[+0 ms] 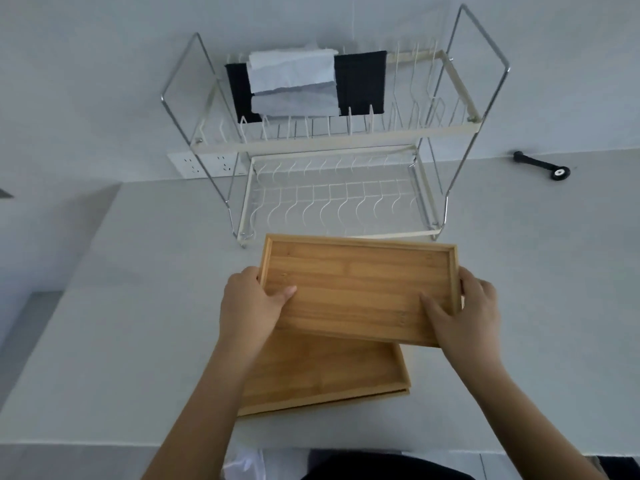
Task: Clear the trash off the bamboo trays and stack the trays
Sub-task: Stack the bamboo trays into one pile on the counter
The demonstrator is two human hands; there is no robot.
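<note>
Both hands (pixel 360 306) gripping top bamboo tray (pixel 356 285), above stacked trays (pixel 322 372)

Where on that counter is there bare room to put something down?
Left of the stacked trays, the counter lies bare to its left edge. Right of the held tray, it is bare up to the black tool. The middle is crowded: both hands, trays, and the dish rack behind.
</note>
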